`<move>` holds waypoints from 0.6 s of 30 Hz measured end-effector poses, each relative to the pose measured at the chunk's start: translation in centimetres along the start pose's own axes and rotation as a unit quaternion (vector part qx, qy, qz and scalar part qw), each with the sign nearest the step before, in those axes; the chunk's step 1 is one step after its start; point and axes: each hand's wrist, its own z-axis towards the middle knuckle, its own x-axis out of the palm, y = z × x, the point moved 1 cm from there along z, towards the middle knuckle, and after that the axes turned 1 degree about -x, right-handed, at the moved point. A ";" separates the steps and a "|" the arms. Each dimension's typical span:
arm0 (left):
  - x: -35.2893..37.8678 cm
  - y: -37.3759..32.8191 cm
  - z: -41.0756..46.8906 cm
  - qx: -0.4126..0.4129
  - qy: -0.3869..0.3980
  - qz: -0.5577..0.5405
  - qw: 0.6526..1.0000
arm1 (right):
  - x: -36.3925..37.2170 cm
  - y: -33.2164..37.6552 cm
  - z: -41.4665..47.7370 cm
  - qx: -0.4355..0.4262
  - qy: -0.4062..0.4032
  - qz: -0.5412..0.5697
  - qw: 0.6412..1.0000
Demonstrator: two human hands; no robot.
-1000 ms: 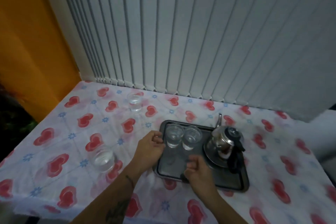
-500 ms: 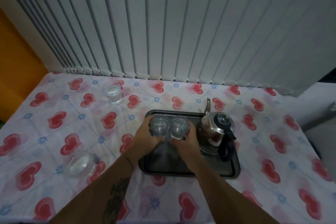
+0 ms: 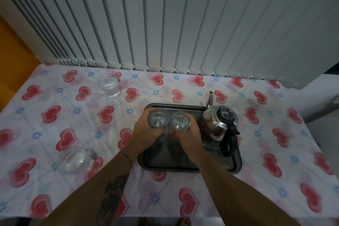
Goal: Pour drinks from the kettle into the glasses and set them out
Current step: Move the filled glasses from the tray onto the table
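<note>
heart-patterned counter (image 3: 275, 152) is seen, where two glasses on the tray (image 3: 183, 163), just left of the kettle (image 3: 218, 121), are clamped by the left hand (image 3: 145, 134) and right hand (image 3: 189, 137).

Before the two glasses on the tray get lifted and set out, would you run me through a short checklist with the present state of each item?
1. Left hand wrapped around the left glass: ok.
2. Right hand wrapped around the right glass: ok.
3. Both glasses upright with liquid in them: ok.
4. Clear of the kettle: not ok, the right hand sits close beside it on the tray.
5. Two glasses already out on the tablecloth, the far glass and the near glass: ok.
6. Whether the held glasses are off the tray yet: cannot tell.
</note>
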 end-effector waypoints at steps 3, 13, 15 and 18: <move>-0.6 -1.0 -0.4 0.004 -0.007 -0.025 1.000 | -1.0 0.9 -1.5 -0.028 0.032 -0.003 0.999; -1.3 -8.8 -0.6 0.052 0.033 -0.063 0.996 | -9.3 7.4 -8.3 -0.153 0.093 -0.027 0.983; -0.6 -11.2 -0.7 0.059 0.047 -0.075 0.994 | -11.7 8.4 -9.2 -0.165 0.078 -0.045 0.982; 1.5 -14.6 -0.6 0.067 0.077 -0.097 0.990 | -15.4 9.3 -10.1 -0.172 0.061 -0.048 0.982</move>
